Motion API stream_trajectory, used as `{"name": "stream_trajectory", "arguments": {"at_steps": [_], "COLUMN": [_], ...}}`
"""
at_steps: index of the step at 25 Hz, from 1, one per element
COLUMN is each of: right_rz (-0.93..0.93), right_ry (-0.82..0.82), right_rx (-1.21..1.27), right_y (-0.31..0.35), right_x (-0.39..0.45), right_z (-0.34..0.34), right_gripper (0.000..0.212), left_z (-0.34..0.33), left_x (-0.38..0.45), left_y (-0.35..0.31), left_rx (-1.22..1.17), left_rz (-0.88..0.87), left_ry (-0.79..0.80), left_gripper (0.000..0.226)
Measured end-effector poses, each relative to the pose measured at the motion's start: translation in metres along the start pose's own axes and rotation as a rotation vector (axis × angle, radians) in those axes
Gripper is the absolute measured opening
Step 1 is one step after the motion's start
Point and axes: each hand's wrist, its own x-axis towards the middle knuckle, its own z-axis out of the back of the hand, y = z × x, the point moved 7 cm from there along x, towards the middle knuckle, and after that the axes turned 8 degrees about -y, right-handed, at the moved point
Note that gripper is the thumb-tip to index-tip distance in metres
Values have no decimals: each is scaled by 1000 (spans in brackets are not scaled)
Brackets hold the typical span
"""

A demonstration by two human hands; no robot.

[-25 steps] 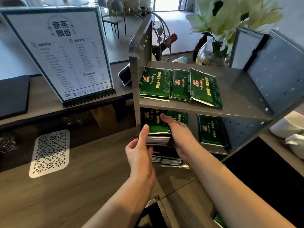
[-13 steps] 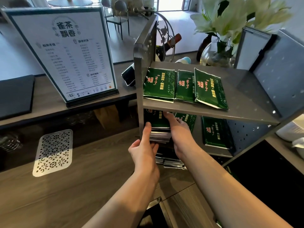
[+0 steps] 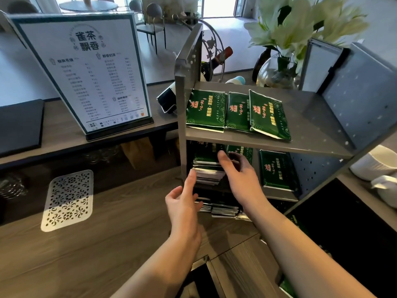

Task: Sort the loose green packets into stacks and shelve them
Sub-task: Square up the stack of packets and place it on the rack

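Since the earlier frames both hands have pushed the stack further under the top shelf, and the fingers that clasped its sides have loosened.

Head view: the left hand [image 3: 182, 203] is spread, its index finger laid straight against the near left edge of the stack of green packets [image 3: 207, 166], which sits at the left end of the middle shelf [image 3: 277, 195] of the grey rack [image 3: 182, 82]. The right hand [image 3: 240, 175] rests over the stack's right side with relaxed fingers, thumb on the top packet; neither hand closes round anything. Further right on the same shelf a single packet [image 3: 277, 168] lies apart. Three more packets [image 3: 236, 111] overlap on the top shelf [image 3: 300, 125], and another heap [image 3: 223, 209] sits on the counter below.

The stack looks tall and its silver edges are uneven, so I judge it may fan out or topple forward as the hands draw away, particularly if a fingertip drags the top packet. A slide could spill packets onto the lower heap.
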Motion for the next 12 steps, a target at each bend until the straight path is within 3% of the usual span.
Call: {"name": "stream_trajectory", "arguments": {"at_steps": [3, 6, 12], "right_rz": [119, 134, 28], "right_ry": [-27, -103, -299], "right_rx": [-2, -64, -220], "right_y": [-5, -34, -142], "right_x": [-18, -42, -93], "right_z": [18, 47, 125], "right_gripper": [72, 77, 52], "left_z": [5, -1, -42], "left_x": [-13, -31, -56], "left_y": [17, 42, 148], "left_rx": [127, 215, 589], "left_rz": [-94, -210, -169], "left_ry": [15, 101, 513], "left_gripper": [78, 65, 31]}}
